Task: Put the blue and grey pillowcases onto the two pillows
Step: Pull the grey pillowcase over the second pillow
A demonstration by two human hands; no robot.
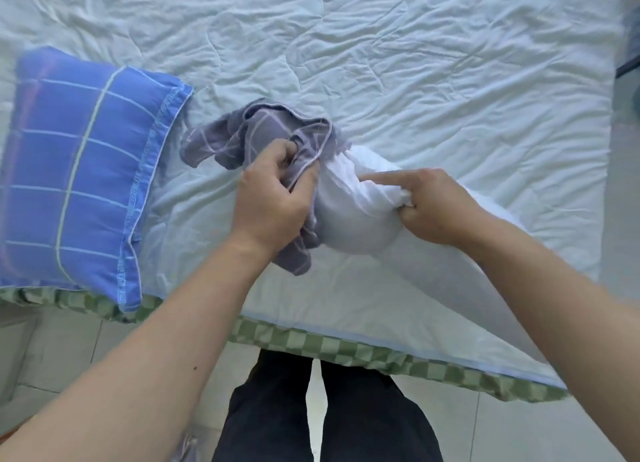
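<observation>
A pillow in the blue checked pillowcase [79, 171] lies on the bed at the left. The grey checked pillowcase [249, 132] is bunched up in the middle of the bed, its opening against the end of the bare white pillow [349, 212]. My left hand [273, 198] grips the grey pillowcase's edge at the pillow's end. My right hand [429, 209] pinches the white pillow's fabric, with the forefinger stretched out along it. The pillow's far end runs under my right forearm toward the bed's edge.
The bed is covered by a pale quilted blanket [415, 63] over a green checked sheet [346, 351] that shows along the near edge. I stand at that edge on a tiled floor [62, 351], with dark trousers [277, 409] below.
</observation>
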